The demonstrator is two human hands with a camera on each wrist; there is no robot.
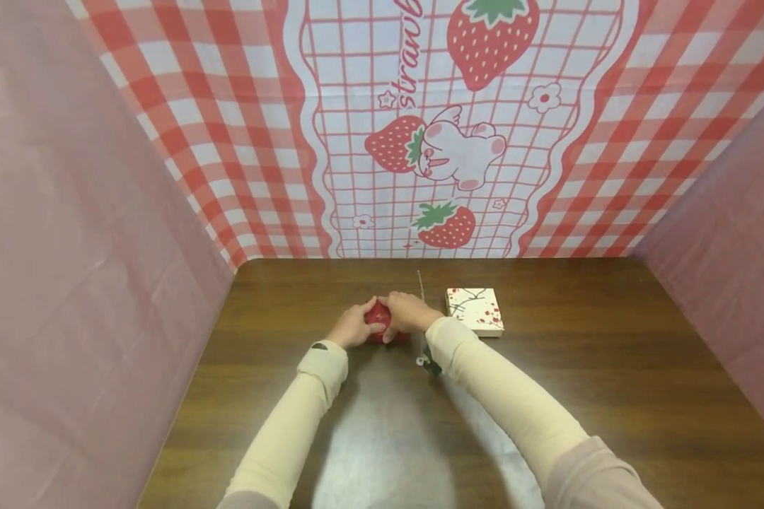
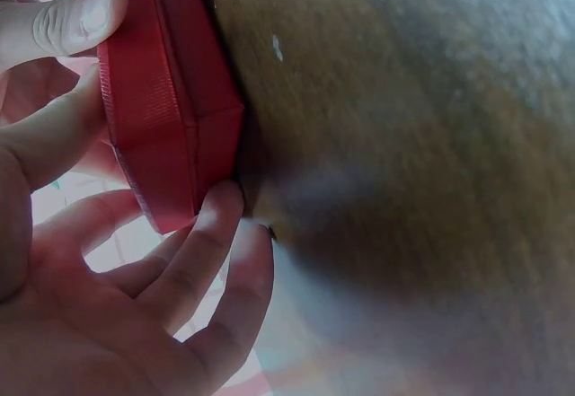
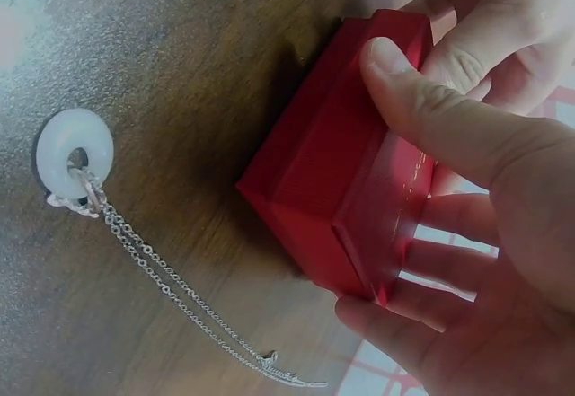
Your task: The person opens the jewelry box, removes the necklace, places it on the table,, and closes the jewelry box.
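A small red gift box [image 3: 314, 158] with a fitted lid and gold lettering on top rests on the wooden table, between both hands. My left hand [image 1: 351, 327] grips its left side, with the thumb on the lid and fingertips at the lower edge in the left wrist view. From the right, my right hand [image 1: 409, 312] holds the same box, thumb along the lid edge and fingers around the far side. In the right wrist view, a necklace with a white ring pendant [image 3: 54, 149] and a silver chain [image 3: 171, 275] lies beside the box.
Right of my right hand stands a square white box [image 1: 474, 311] with a red blossom and branch print. A strawberry-print checked cloth [image 1: 229, 141] hangs behind the wooden table [image 1: 586, 396]. Pink cloth walls [image 1: 89, 268] flank both sides.
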